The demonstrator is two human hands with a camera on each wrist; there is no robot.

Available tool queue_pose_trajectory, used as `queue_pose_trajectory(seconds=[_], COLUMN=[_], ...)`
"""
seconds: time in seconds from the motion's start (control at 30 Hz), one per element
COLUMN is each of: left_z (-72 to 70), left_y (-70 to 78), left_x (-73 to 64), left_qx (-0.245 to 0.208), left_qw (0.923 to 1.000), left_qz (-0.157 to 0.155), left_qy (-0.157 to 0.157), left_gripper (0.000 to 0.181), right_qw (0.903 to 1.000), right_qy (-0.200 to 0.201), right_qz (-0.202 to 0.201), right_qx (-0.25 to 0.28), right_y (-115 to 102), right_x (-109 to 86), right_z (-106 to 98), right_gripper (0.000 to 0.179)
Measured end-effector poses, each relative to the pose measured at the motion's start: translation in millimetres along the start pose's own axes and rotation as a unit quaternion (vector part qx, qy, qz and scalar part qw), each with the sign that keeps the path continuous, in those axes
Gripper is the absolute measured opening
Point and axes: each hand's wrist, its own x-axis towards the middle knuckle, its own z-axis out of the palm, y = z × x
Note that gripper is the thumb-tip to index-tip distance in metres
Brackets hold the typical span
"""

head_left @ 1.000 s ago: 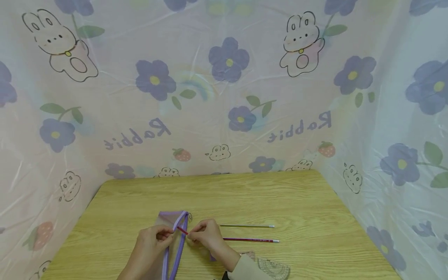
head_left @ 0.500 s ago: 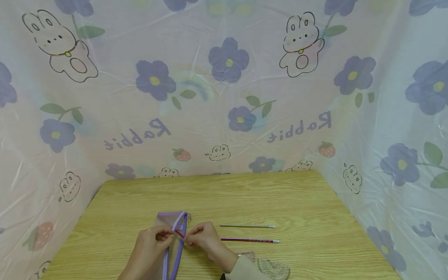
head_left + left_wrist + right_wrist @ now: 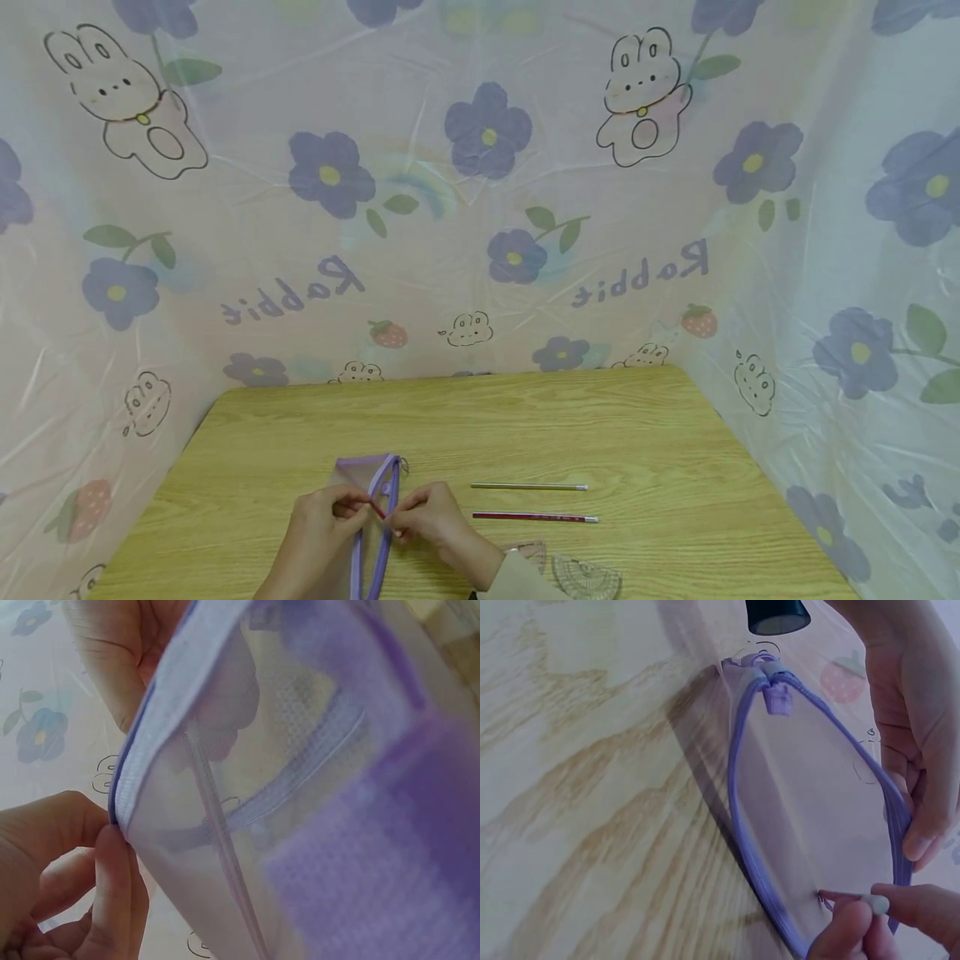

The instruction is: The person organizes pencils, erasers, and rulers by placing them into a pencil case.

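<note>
A see-through mesh pouch with purple zip edges stands gaping on the table. My left hand pinches one zip edge between thumb and fingers, also plain in the left wrist view. At the opening my right hand pinches a red pencil near its white-tipped end. Through the mesh in the left wrist view, the pencil's shaft slants down inside the pouch; its far tip is out of sight there.
Right of the hands lie a yellowish pencil and a dark red pencil. Nearer stand a clear protractor and a clear set square, partly hidden by the right sleeve. Patterned sheeting walls the wooden table.
My right hand has moved left and slightly down to the pouch opening, carrying the red pencil further in. The left hand keeps its grip on the edge.
</note>
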Motion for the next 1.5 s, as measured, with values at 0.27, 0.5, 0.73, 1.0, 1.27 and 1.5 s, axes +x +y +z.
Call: queue_pose_trajectory(seconds=[0.27, 0.5, 0.73, 1.0, 1.27, 1.5], left_z=[-2.5, -3.4, -4.5, -7.5, -9.1, -10.1], left_y=[1.8, 2.1, 3.0, 3.8, 5.6, 6.4], left_x=[-1.2, 0.6, 1.8, 3.0, 2.9, 1.4], left_qx=[0.003, 0.001, -0.003, -0.003, -0.007, -0.009], left_qw=[1.0, 1.0, 1.0, 1.0, 0.9999, 0.9998], left_qz=[-0.005, 0.005, 0.004, -0.002, -0.01, -0.014], left_qy=[0.0, 0.004, 0.005, 0.004, 0.004, 0.009], left_gripper=[0.01, 0.012, 0.012, 0.012, 0.01, 0.01], right_qw=[0.9999, 1.0, 0.9998, 0.998, 0.9983, 0.9986], right_qy=[-0.007, -0.005, -0.013, -0.055, -0.049, -0.044], right_qz=[0.003, 0.002, -0.001, -0.014, -0.018, -0.014], right_qx=[0.011, 0.003, 0.012, 0.028, 0.027, 0.023], right_y=[0.6, 2.0, 0.7, -5.0, -7.1, -8.5], right_x=[-1.0, -3.1, -4.3, -7.5, -6.8, -7.9], right_z=[5.0, 10.4, 16.0, 21.2, 18.4, 14.5], right_gripper=[0.008, 0.009, 0.009, 0.007, 0.009, 0.011])
